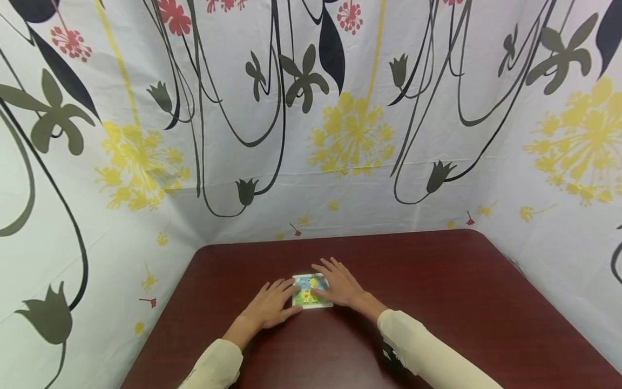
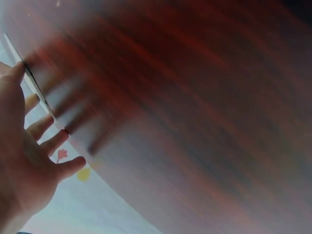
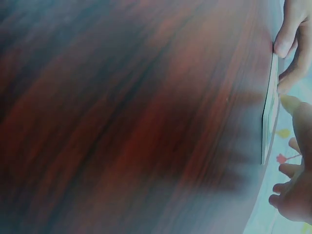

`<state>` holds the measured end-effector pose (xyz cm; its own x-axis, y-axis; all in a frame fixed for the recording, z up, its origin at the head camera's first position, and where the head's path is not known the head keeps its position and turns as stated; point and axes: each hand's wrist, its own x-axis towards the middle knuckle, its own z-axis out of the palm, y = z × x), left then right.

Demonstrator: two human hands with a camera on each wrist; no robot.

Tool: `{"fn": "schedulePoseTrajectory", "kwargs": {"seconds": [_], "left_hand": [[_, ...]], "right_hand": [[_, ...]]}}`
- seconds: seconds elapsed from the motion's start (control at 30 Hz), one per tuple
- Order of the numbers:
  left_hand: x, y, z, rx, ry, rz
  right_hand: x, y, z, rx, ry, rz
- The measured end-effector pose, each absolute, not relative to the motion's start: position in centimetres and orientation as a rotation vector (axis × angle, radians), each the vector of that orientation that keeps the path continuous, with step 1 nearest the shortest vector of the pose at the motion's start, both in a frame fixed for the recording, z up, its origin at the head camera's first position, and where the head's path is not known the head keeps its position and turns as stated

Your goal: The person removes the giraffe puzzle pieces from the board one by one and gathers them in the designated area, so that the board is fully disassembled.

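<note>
A small flat picture board (image 1: 307,299) with a white border lies on the dark red table, showing a yellow giraffe-like animal on blue and green. My left hand (image 1: 273,304) is at its left side, fingers extended over the edge and thumb by the near left corner. From the other side, my right hand (image 1: 342,284) reaches over the right edge with spread fingers, its thumb across the picture. In the right wrist view the board's thin edge (image 3: 267,117) shows, with the left thumb (image 3: 282,45) at one end. Neither hand is curled round the board.
The wood-grained table (image 1: 437,302) has rounded far corners. White cloth (image 1: 291,151) printed with yellow, red and dark flowers hangs behind and along both sides. Cream sleeves (image 1: 432,346) cover both forearms, and something dark is on the right one's underside.
</note>
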<state>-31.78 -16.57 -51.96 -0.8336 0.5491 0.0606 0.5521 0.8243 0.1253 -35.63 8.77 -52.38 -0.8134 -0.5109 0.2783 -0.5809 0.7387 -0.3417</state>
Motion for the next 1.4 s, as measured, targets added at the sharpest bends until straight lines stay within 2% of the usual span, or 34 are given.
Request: {"fn": "schedulePoseTrajectory", "kwargs": {"seconds": [0.47, 1.4], "left_hand": [[-31.8, -16.6, -51.7, -0.922, -2.967, -0.356], [-32.0, -16.4, -51.3, -0.937, -2.977, -0.326]], "right_hand": [[-35.9, 7.7, -52.3, 0.913, -2.757, 0.678], [-37.3, 6.3, -52.2, 0.948, -2.870, 0.977]]}}
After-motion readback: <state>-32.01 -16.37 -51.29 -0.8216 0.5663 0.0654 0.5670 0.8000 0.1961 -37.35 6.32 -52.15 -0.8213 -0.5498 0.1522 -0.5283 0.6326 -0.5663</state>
